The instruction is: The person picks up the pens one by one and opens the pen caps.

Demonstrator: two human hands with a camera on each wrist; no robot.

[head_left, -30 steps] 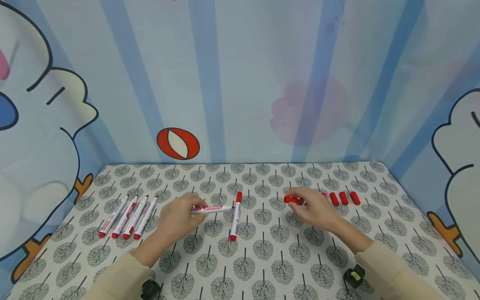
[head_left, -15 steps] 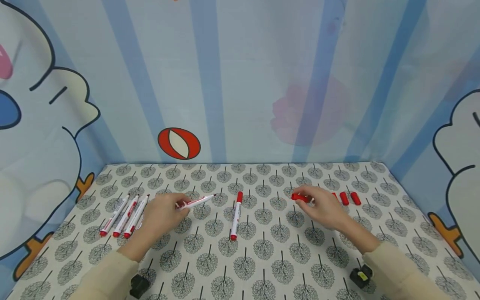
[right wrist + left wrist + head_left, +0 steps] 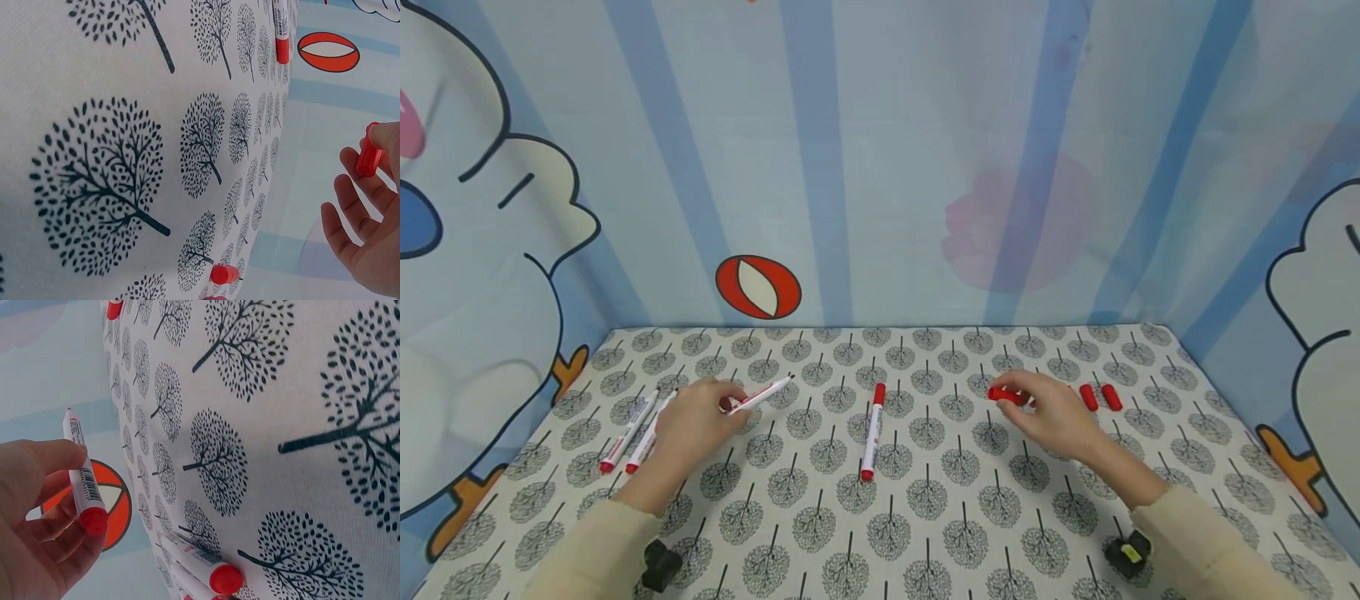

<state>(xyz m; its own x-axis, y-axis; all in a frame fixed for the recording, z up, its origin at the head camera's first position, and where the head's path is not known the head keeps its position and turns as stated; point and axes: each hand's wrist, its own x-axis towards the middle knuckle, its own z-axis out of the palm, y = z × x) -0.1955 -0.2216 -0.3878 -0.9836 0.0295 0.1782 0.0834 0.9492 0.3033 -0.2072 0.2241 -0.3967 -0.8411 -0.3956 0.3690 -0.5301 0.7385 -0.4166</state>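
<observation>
My left hand pinches an uncapped whiteboard marker between thumb and fingers, its dark tip pointing right and away. In the left wrist view, the marker's red end sticks out below the thumb. Under and beside this hand lie uncapped markers with red ends; the hand hides part of the row. My right hand pinches a red marker cap, also seen as a red cap in the right wrist view. Between the hands lies a capped red marker.
Two loose red caps, a nearer one and one farther right, lie just right of my right hand. The table wears a tree-print cloth. A printed curtain stands along its back edge.
My left hand has moved left with the uncapped marker, away from the capped one, and now covers more of the marker row. My right hand has shifted slightly right with the cap.
</observation>
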